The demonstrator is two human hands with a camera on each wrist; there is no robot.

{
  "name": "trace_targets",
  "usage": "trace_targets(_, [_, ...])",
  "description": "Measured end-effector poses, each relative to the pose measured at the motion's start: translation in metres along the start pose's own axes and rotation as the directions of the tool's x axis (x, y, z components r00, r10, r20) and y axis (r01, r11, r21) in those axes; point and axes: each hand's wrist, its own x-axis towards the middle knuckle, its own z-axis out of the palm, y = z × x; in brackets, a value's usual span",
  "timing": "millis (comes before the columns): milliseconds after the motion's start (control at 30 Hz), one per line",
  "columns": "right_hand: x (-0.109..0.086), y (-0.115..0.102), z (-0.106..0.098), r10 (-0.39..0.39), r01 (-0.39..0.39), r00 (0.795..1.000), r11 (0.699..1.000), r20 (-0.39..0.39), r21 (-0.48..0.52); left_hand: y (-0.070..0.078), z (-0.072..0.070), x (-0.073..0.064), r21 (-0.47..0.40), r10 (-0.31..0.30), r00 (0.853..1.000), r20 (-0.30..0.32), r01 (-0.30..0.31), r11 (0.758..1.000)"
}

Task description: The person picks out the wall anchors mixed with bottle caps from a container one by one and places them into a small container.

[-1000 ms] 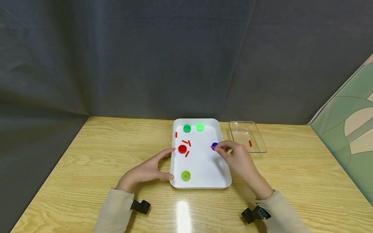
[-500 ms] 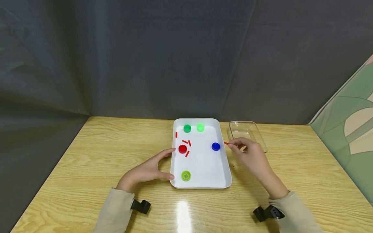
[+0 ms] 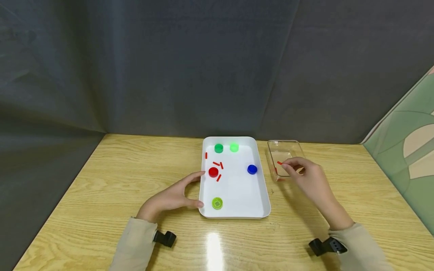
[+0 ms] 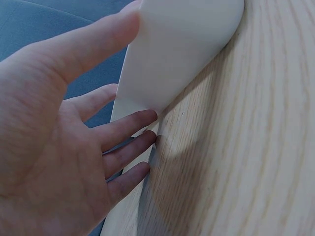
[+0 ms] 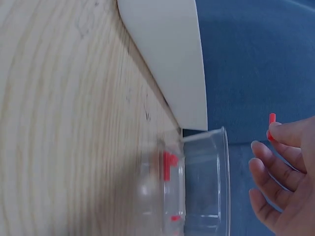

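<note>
My right hand (image 3: 306, 177) pinches a small red stick (image 5: 271, 125) between thumb and fingertips, held above the clear plastic box (image 5: 224, 182). Inside that box another red piece (image 5: 166, 167) shows through the wall. My left hand (image 3: 173, 195) lies at the left side of the white tray (image 3: 237, 195), its thumb and a fingertip touching the rim; in the left wrist view the fingers are spread and fairly straight. Several red sticks (image 3: 219, 177) lie in the tray around a red cap (image 3: 213, 172). A blue cap (image 3: 252, 169) sits near the tray's right wall.
A dark green cap (image 3: 218, 148) and a bright green cap (image 3: 234, 147) are at the tray's far end. Nearer the front lies a yellow-green cap (image 3: 217, 203). The wooden table (image 3: 135, 158) ends at a dark cloth backdrop (image 3: 183, 75); a patterned panel (image 3: 407, 150) stands at right.
The right hand has moved right, carrying the red stick from over the blue cap, across the tray's wall, to above the clear box. The left hand stays at the tray.
</note>
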Motion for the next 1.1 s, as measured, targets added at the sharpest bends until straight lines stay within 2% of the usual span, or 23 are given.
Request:
trace_targets(400, [0.002,0.020,-0.007,-0.050,0.049,0.999,0.998,-0.014,-0.051,0.001,0.000,0.000,0.001,-0.002,1.000,0.001,0.002,1.000])
trace_targets(667, [0.003,0.036,-0.006,-0.076,0.078,0.997,0.993,0.019,-0.094,0.000,0.001,0.000,0.013,-0.005,1.000,-0.003,0.005,1.000])
trace_targets(933, [0.004,0.043,-0.005,-0.089,0.095,0.994,0.990,0.059,-0.106,0.001,0.000,0.000,0.016,-0.011,1.000,-0.004,0.011,1.000])
trace_targets(1100, [0.003,0.045,-0.002,-0.083,0.089,0.995,0.990,0.055,-0.108,-0.001,0.000,0.000,0.016,-0.007,1.000,-0.004,0.007,1.000])
